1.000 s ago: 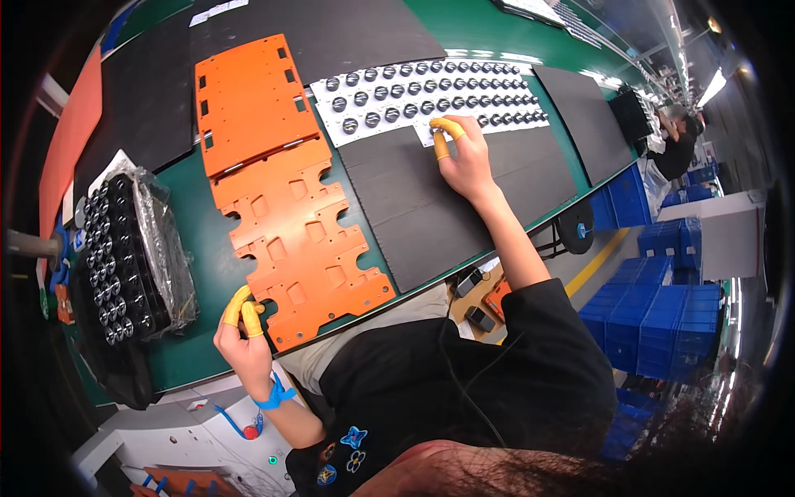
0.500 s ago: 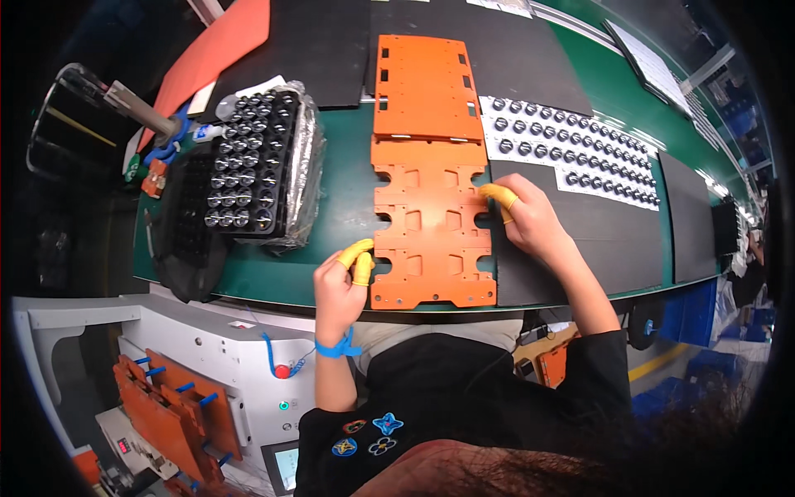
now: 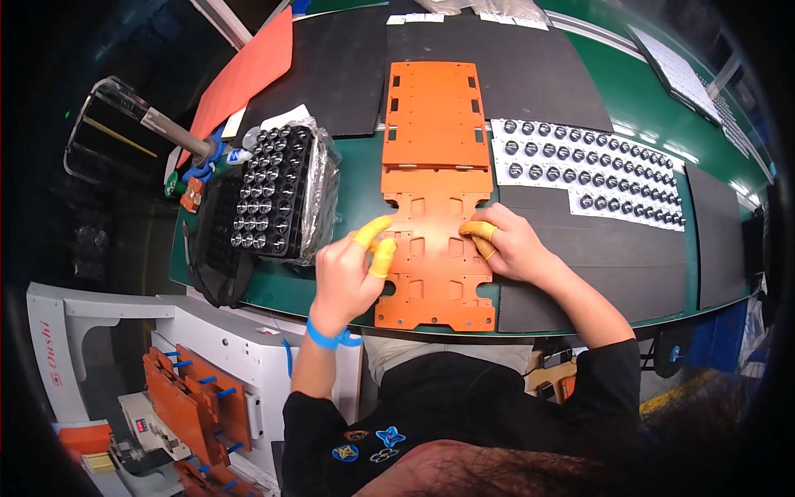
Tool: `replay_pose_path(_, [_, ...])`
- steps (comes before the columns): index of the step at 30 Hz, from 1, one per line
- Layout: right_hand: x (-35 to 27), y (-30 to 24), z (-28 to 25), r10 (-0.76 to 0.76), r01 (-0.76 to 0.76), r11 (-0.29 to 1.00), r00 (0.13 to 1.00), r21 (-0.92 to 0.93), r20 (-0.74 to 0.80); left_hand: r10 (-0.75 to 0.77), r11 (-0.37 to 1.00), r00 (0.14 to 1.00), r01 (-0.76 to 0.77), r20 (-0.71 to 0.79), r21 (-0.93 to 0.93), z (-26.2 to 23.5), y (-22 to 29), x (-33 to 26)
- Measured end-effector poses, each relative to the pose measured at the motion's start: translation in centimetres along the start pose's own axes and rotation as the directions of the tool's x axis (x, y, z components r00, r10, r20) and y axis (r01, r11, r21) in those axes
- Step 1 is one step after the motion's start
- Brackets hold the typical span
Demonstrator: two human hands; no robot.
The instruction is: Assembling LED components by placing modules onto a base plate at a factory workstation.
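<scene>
An orange fixture plate [image 3: 432, 286] with notched sides lies on the table in front of me. A second orange panel [image 3: 435, 116] adjoins its far end along a seam. My left hand [image 3: 352, 269], with yellow finger covers and a blue wrist strap, is over the plate's left edge; its thumb and forefinger are slightly apart and nothing shows between them. At the plate's right edge, beside a notch, my right hand [image 3: 507, 244] has its yellow-covered fingers curled close together. Whatever they may pinch is too small or hidden to tell.
Left of the plate stands a black tray [image 3: 290, 195] of shiny round parts, wrapped in plastic. White sheets [image 3: 556, 186] with rows of black round parts lie on the right, above a dark mat [image 3: 596, 265]. A grey-white machine [image 3: 224, 331] stands at lower left.
Both hands have moved inward from beside the orange plate to over its side edges. The whole view has shifted slightly.
</scene>
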State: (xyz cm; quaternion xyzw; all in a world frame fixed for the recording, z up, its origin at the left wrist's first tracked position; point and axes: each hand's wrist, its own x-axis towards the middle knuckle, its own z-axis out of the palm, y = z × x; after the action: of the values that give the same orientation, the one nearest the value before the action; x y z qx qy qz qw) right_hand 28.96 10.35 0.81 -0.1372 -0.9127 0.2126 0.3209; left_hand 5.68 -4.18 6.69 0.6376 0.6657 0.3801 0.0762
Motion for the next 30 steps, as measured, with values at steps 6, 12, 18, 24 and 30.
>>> replay_pose_path(6, [-0.7,-0.2,-0.2,0.047,-0.041,0.992,0.998,0.123,-0.049,0.288,0.939,0.907,-0.331,0.307,0.096,5.4,0.6,8.0])
replay_pose_path(12, [-0.6,0.0,0.4,0.062,-0.055,0.987,0.997,0.152,-0.044,0.445,0.870,0.842,-0.487,0.305,0.074,10.2,-1.3,9.4])
replay_pose_path(18, [-0.7,0.1,0.2,0.084,-0.081,0.985,0.996,0.150,-0.018,0.421,0.856,0.822,-0.500,0.384,0.130,11.2,-1.3,9.6])
replay_pose_path(24, [-0.8,-0.1,-0.2,0.094,-0.093,0.983,0.996,0.157,0.000,0.441,0.865,0.838,-0.493,0.320,0.099,11.3,-1.6,9.2])
replay_pose_path(30, [-0.6,-0.4,-0.3,0.127,-0.125,0.973,0.992,0.192,-0.003,0.473,0.854,0.827,-0.515,0.305,0.072,11.1,-1.6,9.4])
